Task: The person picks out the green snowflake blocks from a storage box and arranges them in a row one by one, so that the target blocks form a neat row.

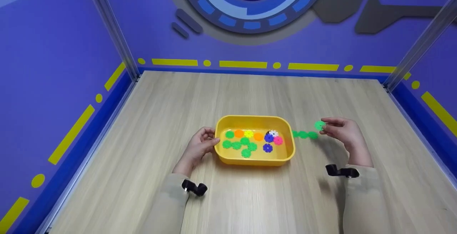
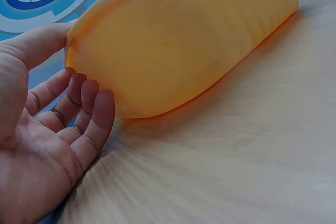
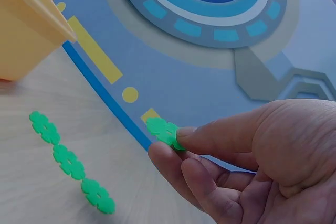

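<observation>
My left hand (image 1: 197, 149) holds the left end of a yellow plastic box (image 1: 255, 162), thumb at the rim and fingertips against the outer wall. In the left wrist view the fingers (image 2: 98, 124) touch that wall from outside. My right hand (image 1: 344, 134) pinches a green notched disc (image 3: 163, 131) between thumb and fingers, raised above the table. Below and left of it, a row of green notched discs (image 3: 68, 161) lies on the table beside the box's right end, three of them showing in the right wrist view.
Inside the box lie several loose notched discs: green (image 1: 236, 145), orange (image 1: 258, 137), yellow (image 1: 248, 133), blue (image 1: 267, 148), pink (image 1: 278, 140) and white (image 1: 274, 133). Purple panels (image 1: 250, 53) enclose the wooden table (image 1: 171, 98) at the back and sides.
</observation>
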{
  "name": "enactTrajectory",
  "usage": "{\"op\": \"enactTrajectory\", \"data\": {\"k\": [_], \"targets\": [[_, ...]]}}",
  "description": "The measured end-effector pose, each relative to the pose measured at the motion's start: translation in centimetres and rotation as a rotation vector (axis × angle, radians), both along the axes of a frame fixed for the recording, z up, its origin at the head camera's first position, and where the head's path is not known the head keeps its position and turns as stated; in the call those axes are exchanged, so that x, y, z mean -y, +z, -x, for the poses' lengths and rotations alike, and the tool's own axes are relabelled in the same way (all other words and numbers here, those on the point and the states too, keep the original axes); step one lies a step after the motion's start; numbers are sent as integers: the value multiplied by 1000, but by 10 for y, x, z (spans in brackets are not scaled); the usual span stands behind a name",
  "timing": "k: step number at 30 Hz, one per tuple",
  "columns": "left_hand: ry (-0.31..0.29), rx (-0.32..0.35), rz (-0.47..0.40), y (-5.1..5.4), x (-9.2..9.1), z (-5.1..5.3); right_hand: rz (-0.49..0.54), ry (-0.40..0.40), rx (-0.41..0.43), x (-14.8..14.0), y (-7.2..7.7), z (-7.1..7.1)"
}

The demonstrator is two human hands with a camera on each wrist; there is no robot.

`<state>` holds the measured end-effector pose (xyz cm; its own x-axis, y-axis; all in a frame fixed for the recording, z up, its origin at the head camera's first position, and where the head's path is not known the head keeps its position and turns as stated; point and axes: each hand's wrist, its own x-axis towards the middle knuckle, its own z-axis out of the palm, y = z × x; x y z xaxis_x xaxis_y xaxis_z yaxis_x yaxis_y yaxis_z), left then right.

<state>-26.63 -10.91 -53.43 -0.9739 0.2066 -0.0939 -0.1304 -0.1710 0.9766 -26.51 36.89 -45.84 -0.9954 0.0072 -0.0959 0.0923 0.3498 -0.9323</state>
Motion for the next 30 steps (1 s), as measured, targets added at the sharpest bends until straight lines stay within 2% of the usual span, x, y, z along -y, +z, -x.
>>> {"op": "enactTrajectory", "data": {"k": [2,10,15,30], "targets": [[3,-2,2,0,0,0,-3,-7,1,-5,-8,3],[5,5,-3,0,0,0,16,-49,84,-13,-21,7],[7,9,9,0,0,0,-50,-73,119,-17,-28,10],[12,3,10,1,-1,0,-191,-102,121,-14,-38,13]]}}
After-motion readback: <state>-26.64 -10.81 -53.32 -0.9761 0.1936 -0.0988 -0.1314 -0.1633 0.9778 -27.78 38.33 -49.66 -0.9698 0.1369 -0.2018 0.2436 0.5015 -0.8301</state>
